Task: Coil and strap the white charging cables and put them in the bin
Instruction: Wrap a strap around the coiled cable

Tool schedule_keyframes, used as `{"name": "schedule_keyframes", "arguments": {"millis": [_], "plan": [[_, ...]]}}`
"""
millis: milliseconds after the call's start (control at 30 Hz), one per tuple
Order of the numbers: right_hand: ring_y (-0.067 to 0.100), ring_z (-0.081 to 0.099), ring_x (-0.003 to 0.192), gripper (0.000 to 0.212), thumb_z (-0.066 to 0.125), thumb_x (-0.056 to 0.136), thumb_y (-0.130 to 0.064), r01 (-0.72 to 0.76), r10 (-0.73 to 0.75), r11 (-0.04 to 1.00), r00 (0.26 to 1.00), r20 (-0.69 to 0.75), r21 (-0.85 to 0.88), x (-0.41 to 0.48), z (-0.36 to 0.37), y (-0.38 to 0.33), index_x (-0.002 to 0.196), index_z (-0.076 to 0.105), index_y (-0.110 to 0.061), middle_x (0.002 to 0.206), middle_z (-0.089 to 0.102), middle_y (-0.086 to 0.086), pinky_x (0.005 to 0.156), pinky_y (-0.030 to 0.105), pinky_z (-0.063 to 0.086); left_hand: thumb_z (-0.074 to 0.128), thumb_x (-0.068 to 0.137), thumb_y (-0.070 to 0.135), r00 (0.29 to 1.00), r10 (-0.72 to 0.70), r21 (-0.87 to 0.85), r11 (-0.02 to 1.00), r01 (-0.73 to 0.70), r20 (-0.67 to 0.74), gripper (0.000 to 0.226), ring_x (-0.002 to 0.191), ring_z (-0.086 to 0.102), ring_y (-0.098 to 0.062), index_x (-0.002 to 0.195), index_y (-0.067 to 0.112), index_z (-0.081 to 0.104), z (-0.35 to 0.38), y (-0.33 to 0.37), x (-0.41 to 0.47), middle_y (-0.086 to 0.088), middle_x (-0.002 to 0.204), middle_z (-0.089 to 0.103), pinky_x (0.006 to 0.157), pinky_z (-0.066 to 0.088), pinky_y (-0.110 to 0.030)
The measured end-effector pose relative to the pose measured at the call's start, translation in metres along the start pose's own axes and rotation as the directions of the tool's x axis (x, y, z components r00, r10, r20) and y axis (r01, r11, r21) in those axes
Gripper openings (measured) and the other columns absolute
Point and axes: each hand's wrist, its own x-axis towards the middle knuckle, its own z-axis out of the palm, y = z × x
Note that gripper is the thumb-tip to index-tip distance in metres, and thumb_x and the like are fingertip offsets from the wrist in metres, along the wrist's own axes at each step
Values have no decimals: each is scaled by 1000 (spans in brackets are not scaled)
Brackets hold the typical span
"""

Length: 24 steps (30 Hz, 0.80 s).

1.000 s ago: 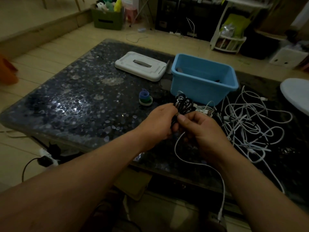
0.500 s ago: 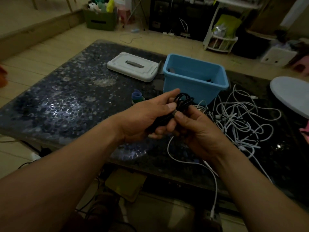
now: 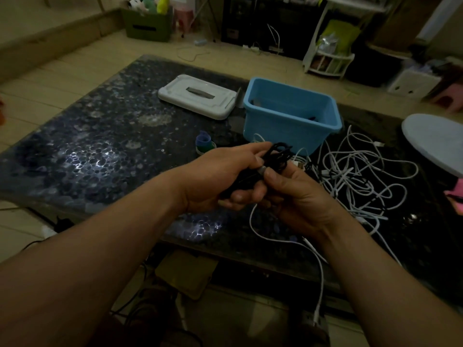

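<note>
My left hand point(image 3: 220, 181) grips a coiled black cable point(image 3: 278, 154) above the table's front part. Against it, my right hand point(image 3: 298, 196) pinches the bundle at a small grey plug end. A white cable point(image 3: 288, 240) trails from under my hands and hangs over the table's front edge. A tangle of white charging cables point(image 3: 355, 176) lies on the table to the right. Behind my hands stands the blue bin point(image 3: 288, 113), open, with something dark inside. A small roll of straps point(image 3: 204, 142), blue and green, sits left of the bin.
A white lid point(image 3: 198, 95) lies flat left of the bin on the dark pebbled table point(image 3: 100, 146). A round pale object point(image 3: 433, 141) overhangs the right edge. Boxes, shelves and a green crate stand on the floor beyond.
My left hand has rolled palm-up around the black coil and both hands have shifted slightly toward me. The tangle and bin have not moved.
</note>
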Motion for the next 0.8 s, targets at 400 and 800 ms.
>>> {"name": "schedule_keyframes", "arguments": {"millis": [400,800], "plan": [[18,65,64,39,73,89,-18,145,-182,971,964,-193,-189,2,4,-8,122,67,1,73,66,8,61,24,49,48,111,35,965,41,148,989,-3,-259,30,61,58,-18,130,13,56,6,-2,4,-9,81,67,52,51,-30],[8,53,59,35,62,103,-11,154,-229,957,920,-317,-245,5,5,-4,130,56,10,82,66,4,61,28,44,46,112,28,896,204,269,958,-99,-395,25,64,58,-13,109,6,58,12,-16,11,-4,78,63,58,55,-28]]}}
